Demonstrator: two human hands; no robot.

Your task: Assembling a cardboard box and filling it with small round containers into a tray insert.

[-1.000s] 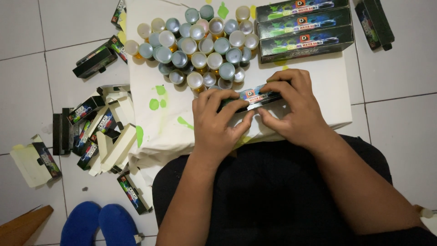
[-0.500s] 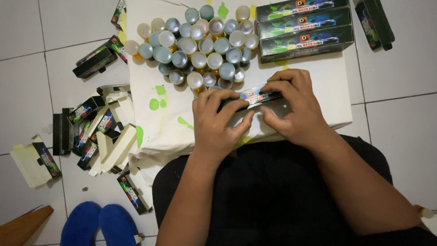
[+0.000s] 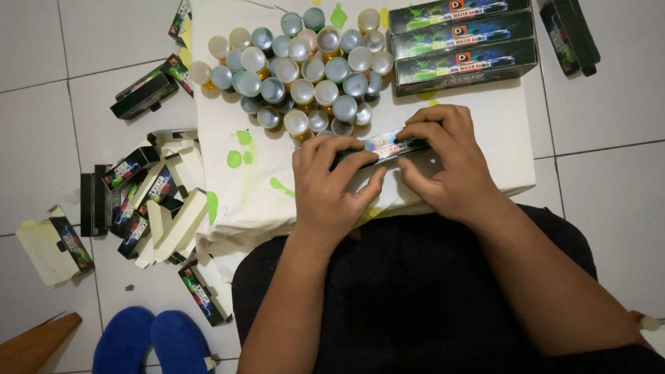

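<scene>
Both of my hands hold one small dark carton (image 3: 385, 145) with a colourful printed face, just above a white cloth (image 3: 485, 125) spread on the floor. My left hand (image 3: 332, 183) wraps its left end, fingers over the top and thumb underneath. My right hand (image 3: 447, 163) grips the right end the same way. Most of the carton is hidden under my fingers. Just beyond the hands stands a cluster of several small bottles (image 3: 305, 76) with pale round caps, packed together on the cloth.
Three closed dark cartons (image 3: 460, 43) lie stacked side by side at the cloth's far right, another (image 3: 569, 31) on the tile beyond. Several open flat cartons (image 3: 149, 204) lie scattered on the white tiles at left. Blue slippers (image 3: 149, 343) sit bottom left. My dark-clothed lap (image 3: 415, 298) fills the foreground.
My hands have stayed on the carton with only a slight shift of the fingers. Nothing else has moved.
</scene>
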